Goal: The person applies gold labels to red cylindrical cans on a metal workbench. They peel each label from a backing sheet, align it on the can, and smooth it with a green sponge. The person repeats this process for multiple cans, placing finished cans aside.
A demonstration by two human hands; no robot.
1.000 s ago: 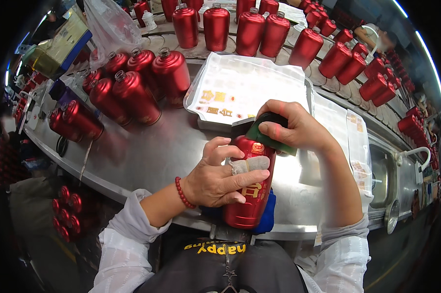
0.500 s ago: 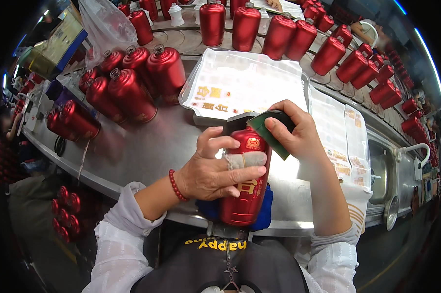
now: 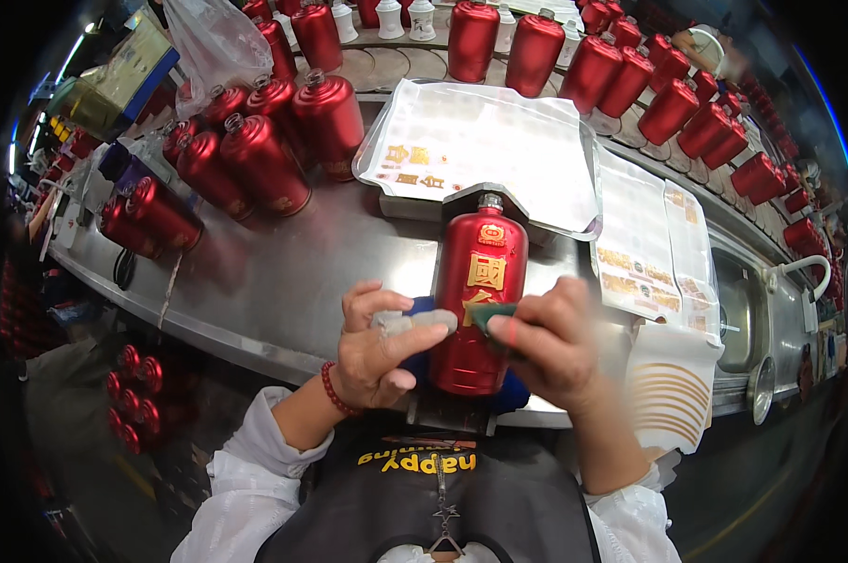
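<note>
One red bottle [image 3: 483,296] rests between left hand [image 3: 381,347] and right hand [image 3: 557,342], neck pointing away. The right pinches a green pad [image 3: 489,317] at its lettering; the left is loosely open, wrapped finger [image 3: 424,324] over the bottle's edge.

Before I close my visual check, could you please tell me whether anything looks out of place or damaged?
The white sheet with gold arcs hangs over the front edge of the metal counter, askew to the sheets behind it. Otherwise nothing stands out: the red bottle between left hand and right hand shows no obvious damage.
</note>
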